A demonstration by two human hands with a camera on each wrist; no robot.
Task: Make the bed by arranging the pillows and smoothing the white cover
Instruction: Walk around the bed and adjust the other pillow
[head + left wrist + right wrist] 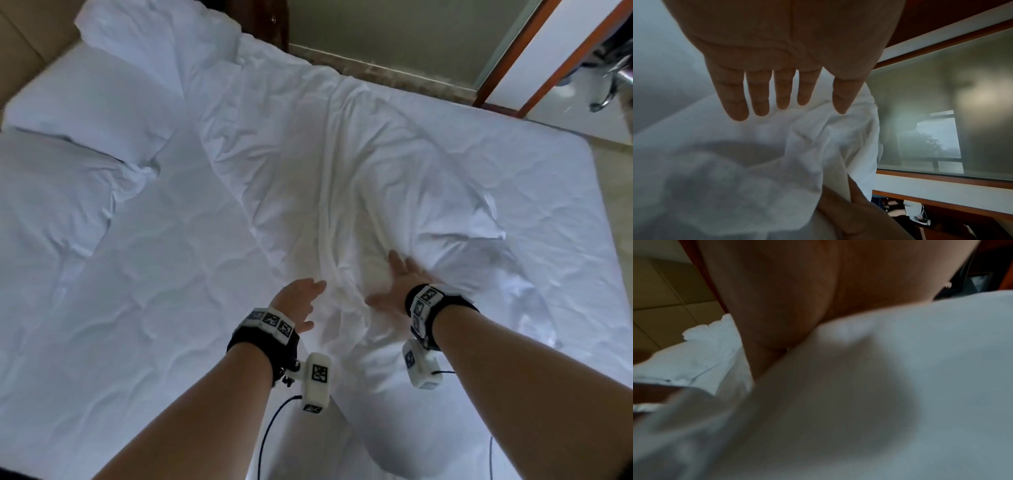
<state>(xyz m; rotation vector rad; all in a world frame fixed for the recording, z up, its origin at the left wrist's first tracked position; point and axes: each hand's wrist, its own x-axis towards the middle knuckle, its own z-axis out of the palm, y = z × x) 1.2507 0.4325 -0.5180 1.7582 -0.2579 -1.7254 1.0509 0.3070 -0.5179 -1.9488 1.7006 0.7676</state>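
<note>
The white cover point(342, 154) lies over the bed with long creases running up its middle and a raised fold at the right. My right hand point(394, 277) presses flat on it beside that fold, fingers straight; in the right wrist view only the palm point(797, 296) shows against blurred cover point(900, 369). My left hand point(305, 298) is just left of the creases. In the left wrist view its fingers point(784, 91) are straight and spread above the cover point(756, 170), holding nothing. White pillows point(85, 102) lie at the upper left by the headboard.
A tan padded headboard point(30, 37) borders the bed at the far left. A wood-framed frosted glass panel point(394, 41) stands beyond the far edge. Pale floor point(609, 171) shows past the bed's right edge. Cables hang from both wrist cameras.
</note>
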